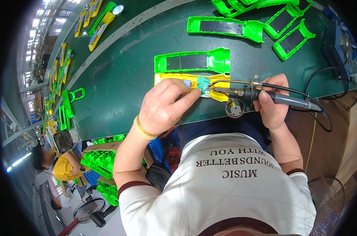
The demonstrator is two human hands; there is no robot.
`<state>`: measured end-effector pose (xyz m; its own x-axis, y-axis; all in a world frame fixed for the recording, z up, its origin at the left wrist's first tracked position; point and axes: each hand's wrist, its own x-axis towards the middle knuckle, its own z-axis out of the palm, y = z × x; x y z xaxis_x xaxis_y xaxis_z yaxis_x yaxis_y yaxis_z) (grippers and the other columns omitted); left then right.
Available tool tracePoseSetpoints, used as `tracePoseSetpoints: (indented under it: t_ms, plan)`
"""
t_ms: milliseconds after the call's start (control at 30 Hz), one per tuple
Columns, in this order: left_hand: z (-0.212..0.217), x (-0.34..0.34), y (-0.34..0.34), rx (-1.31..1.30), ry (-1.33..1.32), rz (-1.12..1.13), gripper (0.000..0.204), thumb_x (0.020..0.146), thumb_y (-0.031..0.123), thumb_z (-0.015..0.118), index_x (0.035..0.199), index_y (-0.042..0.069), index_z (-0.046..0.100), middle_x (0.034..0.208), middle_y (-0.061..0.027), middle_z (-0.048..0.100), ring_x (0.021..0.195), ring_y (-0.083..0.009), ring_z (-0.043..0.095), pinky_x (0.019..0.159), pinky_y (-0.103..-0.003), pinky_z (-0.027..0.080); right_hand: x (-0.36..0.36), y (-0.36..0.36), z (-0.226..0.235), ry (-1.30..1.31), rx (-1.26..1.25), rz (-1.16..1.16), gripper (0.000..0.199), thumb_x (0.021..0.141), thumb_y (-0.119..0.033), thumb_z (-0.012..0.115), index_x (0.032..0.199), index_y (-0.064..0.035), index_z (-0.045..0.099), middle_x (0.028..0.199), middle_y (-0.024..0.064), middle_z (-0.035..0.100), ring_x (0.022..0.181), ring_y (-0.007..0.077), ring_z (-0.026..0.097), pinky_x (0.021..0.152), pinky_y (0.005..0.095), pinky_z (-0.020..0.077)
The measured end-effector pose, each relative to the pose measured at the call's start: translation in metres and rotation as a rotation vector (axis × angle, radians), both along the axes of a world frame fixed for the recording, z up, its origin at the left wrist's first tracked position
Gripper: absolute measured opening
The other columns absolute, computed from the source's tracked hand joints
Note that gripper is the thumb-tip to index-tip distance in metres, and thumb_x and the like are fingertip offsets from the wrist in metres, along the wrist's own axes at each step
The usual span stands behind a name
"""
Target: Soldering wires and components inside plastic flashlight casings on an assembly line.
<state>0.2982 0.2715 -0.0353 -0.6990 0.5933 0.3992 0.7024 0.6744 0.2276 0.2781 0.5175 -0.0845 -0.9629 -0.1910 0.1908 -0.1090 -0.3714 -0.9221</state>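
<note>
Yellow housing (221, 83) lay near the front edge of the green bench (119, 78), just below a green housing (194, 61), with a small teal circuit board (204, 84) seated inside. Left hand (164, 106) closed down on it, fingertips pinching beside the board. Right hand (271, 102) wrapped tight round the soldering iron (265, 95), tip laid at the board's right edge. Best done, by the look of it, with the housing pinned flat, tip kept only on the joint, fingers held clear of the heat, cable (320, 78) kept slack. Solder reel (235, 108) sat just beneath the iron.
</note>
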Motion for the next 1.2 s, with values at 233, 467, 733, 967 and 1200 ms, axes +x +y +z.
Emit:
tracePoseSetpoints:
  t_ms: [233,467,733,967,1200]
  plan:
    - [0.003,0.001,0.000,-0.094,0.046,-0.025,0.027,0.058,0.007,0.059,0.085,0.005,0.063,0.076,-0.0042,0.051,0.069,-0.0183,0.053,0.057,-0.027,0.047,0.001,0.003,-0.003,0.004,0.080,0.047,0.023,0.077,-0.007,0.061,0.083,-0.0042,0.039,0.073,0.0034,0.051,0.062,0.0046,0.043,0.054,0.0191,0.0364]
    - [0.003,0.000,0.001,-0.121,0.069,-0.033,0.029,0.059,0.007,0.059,0.087,0.004,0.062,0.076,-0.0045,0.052,0.070,-0.0188,0.053,0.058,-0.027,0.047,0.001,0.004,-0.003,-0.019,0.207,0.080,0.024,0.076,-0.007,0.062,0.084,-0.0038,0.040,0.072,0.0023,0.050,0.061,0.0036,0.042,0.053,0.0185,0.0355]
    - [0.003,0.003,0.001,-0.145,0.083,-0.017,0.030,0.059,0.008,0.058,0.089,0.004,0.063,0.077,-0.0049,0.052,0.072,-0.0194,0.054,0.061,-0.028,0.048,0.000,0.006,0.002,-0.057,-0.073,0.055,0.023,0.081,-0.011,0.056,0.090,-0.0044,0.036,0.069,0.0045,0.048,0.048,0.0065,0.042,0.042,0.0200,0.0348]
    - [0.007,0.000,0.001,0.061,-0.061,0.067,0.024,0.060,0.003,0.063,0.084,0.006,0.063,0.074,-0.0037,0.053,0.068,-0.0192,0.054,0.057,-0.029,0.046,-0.002,0.012,0.003,-0.091,-0.298,-0.188,0.020,0.082,-0.015,0.053,0.091,-0.0048,0.038,0.072,0.0070,0.046,0.047,0.0108,0.042,0.043,0.0211,0.0361]
    - [0.037,-0.040,0.039,-0.158,-0.479,-0.071,0.018,0.064,0.005,0.065,0.080,0.005,0.059,0.078,-0.0076,0.047,0.071,-0.0245,0.051,0.059,-0.033,0.043,0.001,0.008,0.016,-0.183,-0.441,-0.200,0.023,0.092,-0.026,0.036,0.103,-0.0054,0.037,0.079,0.0131,0.052,0.065,0.0243,0.058,0.042,0.0293,0.0489]
